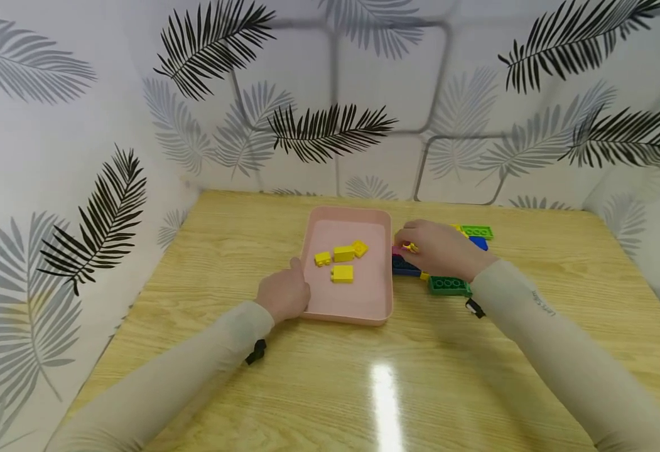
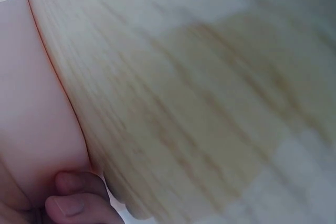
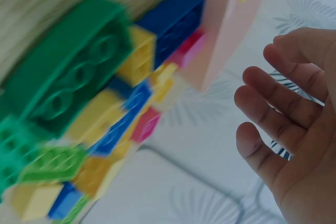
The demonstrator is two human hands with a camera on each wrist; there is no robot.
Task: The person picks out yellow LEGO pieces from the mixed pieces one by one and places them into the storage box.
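Observation:
A shallow pink tray (image 1: 363,307) lies on the table, with several yellow toy bricks (image 1: 343,274) inside. My left hand (image 1: 284,292) grips the tray's left side; in the left wrist view, curled fingers (image 2: 79,203) meet the lower part of its wall. Over the loose bricks just right of the tray is my right hand (image 1: 439,248). The right wrist view shows that hand's fingers loosely bent and apart, with nothing visible between them. Below it are a green brick (image 3: 68,66), a dark blue brick (image 3: 173,22) and a pink brick (image 3: 189,48) beside the tray wall.
More bricks lie to the right, among them a light green one (image 1: 477,232) and a blue one (image 1: 479,243). A leaf-patterned wall covering (image 1: 363,163) rises behind the wooden table (image 1: 318,389) and at its sides.

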